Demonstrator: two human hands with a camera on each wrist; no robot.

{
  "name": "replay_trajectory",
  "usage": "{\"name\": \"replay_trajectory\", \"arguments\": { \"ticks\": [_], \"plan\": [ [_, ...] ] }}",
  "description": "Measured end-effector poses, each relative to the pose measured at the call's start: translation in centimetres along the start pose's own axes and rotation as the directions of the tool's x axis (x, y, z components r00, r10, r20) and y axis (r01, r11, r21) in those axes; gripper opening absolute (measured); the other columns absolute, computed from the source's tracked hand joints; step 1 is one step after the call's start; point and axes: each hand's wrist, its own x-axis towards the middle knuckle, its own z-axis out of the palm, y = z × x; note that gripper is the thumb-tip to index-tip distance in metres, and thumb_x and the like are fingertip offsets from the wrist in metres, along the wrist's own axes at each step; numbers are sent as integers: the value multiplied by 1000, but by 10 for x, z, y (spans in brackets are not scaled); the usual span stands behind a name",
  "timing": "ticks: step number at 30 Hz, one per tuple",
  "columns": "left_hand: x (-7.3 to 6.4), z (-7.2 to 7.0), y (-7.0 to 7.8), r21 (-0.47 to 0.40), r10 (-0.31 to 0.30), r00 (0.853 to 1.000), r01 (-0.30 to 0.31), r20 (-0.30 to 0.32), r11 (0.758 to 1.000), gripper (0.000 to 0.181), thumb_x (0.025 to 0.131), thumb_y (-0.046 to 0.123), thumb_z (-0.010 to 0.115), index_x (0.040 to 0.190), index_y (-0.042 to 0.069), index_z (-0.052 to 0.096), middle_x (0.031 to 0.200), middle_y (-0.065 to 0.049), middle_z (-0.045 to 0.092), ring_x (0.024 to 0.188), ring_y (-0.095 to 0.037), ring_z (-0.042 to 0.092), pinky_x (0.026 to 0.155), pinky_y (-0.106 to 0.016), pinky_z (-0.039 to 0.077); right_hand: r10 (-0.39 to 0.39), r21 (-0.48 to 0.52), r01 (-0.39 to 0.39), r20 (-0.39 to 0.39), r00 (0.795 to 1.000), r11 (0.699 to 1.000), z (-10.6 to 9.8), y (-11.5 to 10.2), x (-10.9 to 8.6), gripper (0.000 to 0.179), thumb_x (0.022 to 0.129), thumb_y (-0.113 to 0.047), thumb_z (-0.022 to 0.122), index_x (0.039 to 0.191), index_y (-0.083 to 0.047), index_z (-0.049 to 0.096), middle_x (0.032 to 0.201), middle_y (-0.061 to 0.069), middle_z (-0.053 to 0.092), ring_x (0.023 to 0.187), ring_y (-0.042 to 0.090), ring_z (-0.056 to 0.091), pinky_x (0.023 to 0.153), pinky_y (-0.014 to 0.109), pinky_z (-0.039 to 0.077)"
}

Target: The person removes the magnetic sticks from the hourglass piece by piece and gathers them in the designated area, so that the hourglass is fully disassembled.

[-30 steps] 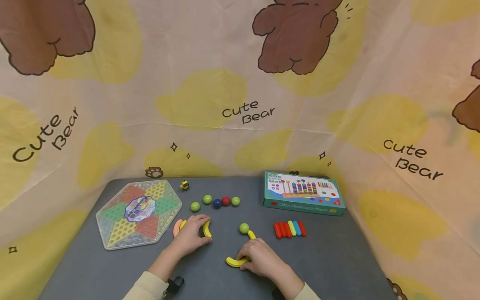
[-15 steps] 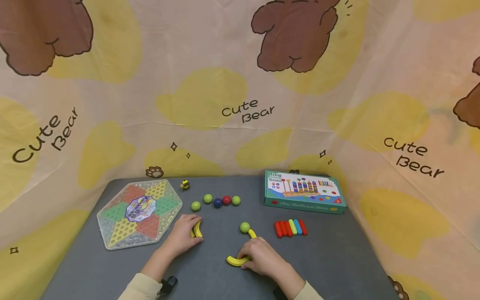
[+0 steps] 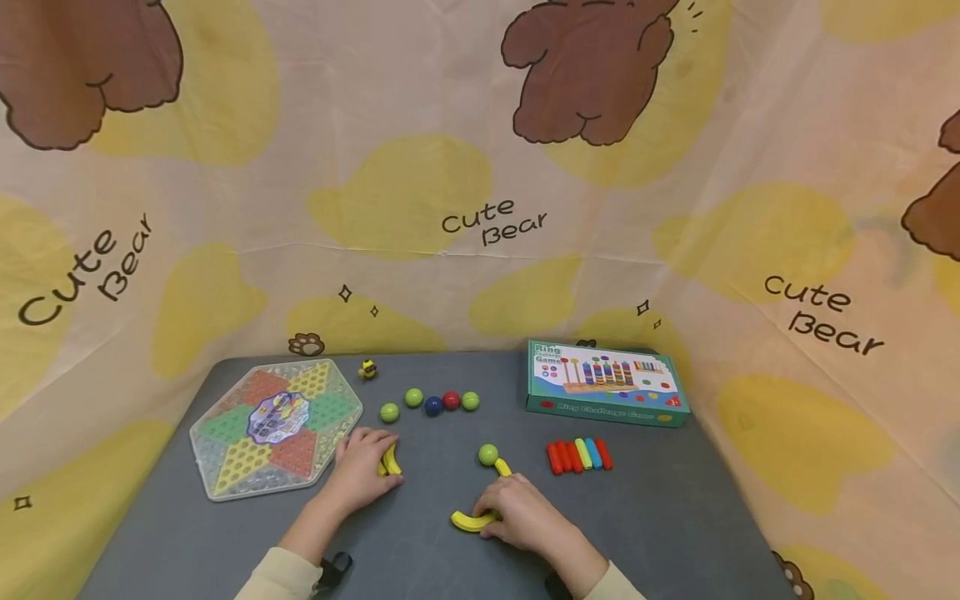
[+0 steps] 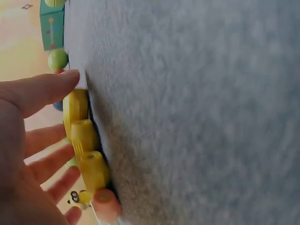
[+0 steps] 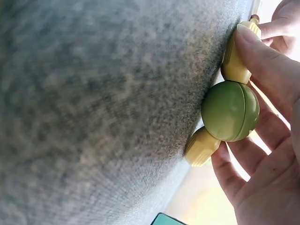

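Observation:
My left hand lies around a row of curved yellow rods, thumb and fingers loosely spread. In the left wrist view, several yellow rods stand side by side, with a salmon-coloured rod at the end of the row. My right hand pinches a curved yellow rod between thumb and fingers. The right wrist view shows a green ball between that rod and another yellow rod. Ahead of this hand, a yellow rod meets a green ball.
Farther back lie green balls, a blue ball and a red ball. A bee figure stands behind them. Left is a hexagonal checkers board; right are a green game box and short coloured sticks.
My left hand has moved left with a curved yellow rod, bringing it against the row there, and its fingers have loosened. The right hand has stayed in place on its rod.

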Motion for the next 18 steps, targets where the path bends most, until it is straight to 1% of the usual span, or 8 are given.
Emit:
{"name": "replay_trajectory", "arguments": {
  "ticks": [2,4,6,9,12,15,18],
  "plan": [
    [-2,0,4,-20,21,1000,-22,-17,1000,63,77,31,87,132,8,66,136,-10,60,129,-35,44,103,-65,27,-6,3,6,-8,1000,1000,0,-1,1,19,80,-26,86,98,-27,79,94,-20,70,91,-3,61,88,28,46],
    [-3,1,12,-56,61,998,-62,-27,996,60,79,29,86,132,10,66,136,-9,59,130,-36,43,103,-65,28,-8,13,8,-10,1000,1000,0,-3,1,19,81,-26,86,98,-26,79,94,-19,71,91,-3,62,88,29,47],
    [-4,1,21,-106,108,994,-110,-24,988,56,80,26,85,131,10,67,133,-7,61,128,-34,46,103,-63,32,-2,26,2,-4,1000,1000,-1,-4,2,19,81,-26,85,99,-26,79,94,-19,71,91,-3,62,88,29,48],
    [-7,4,37,-179,178,984,-173,9,968,49,82,24,84,126,10,69,127,-5,64,124,-31,51,102,-61,37,17,58,-18,14,1000,998,-2,-3,2,19,83,-28,84,101,-26,79,95,-20,70,90,-4,61,88,28,49],
    [-11,8,53,-225,222,973,-202,66,953,42,84,23,82,122,10,71,122,-3,65,119,-27,54,100,-60,40,26,125,-28,11,1000,992,-3,0,2,18,86,-27,81,104,-25,78,96,-19,70,90,-3,61,89,27,51],
    [-15,15,66,-237,248,962,-217,112,947,35,85,25,81,116,12,72,116,0,66,114,-23,56,97,-56,43,17,183,-7,-53,998,983,-6,5,1,15,89,-23,79,104,-22,78,99,-16,70,91,0,63,88,26,53],
    [-18,25,76,-249,279,949,-237,149,939,31,85,29,81,112,17,73,112,5,67,110,-18,56,93,-50,45,29,196,4,-168,985,981,-11,10,0,15,90,-19,77,105,-19,77,105,-12,70,97,6,63,89,29,55]
  ]
}}
